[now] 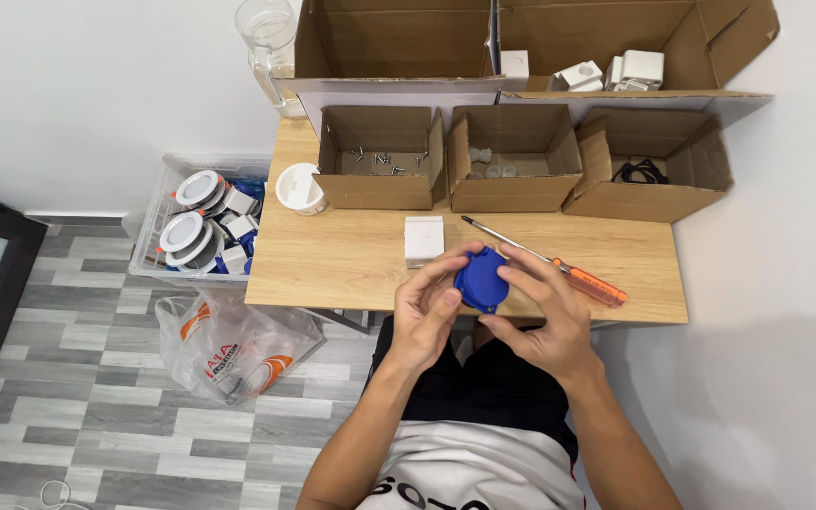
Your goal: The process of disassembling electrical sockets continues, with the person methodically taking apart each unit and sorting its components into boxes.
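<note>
Both hands hold a small blue plastic part (480, 280) just over the near edge of the wooden table (351, 260). My left hand (427, 307) pinches its left side with thumb and fingers. My right hand (545, 312) cups its right side. Just beyond the hands a white rectangular block (424, 239) lies on the table. An orange-handled screwdriver (559, 266) lies at an angle to the right, partly behind my right fingers.
Three open cardboard boxes stand at the table's back: screws (380, 159), small white parts (512, 161), black wire (649, 165). A white round fitting (298, 188) sits at the left. A crate of round white fixtures (202, 222) and a plastic bag (233, 345) are on the floor.
</note>
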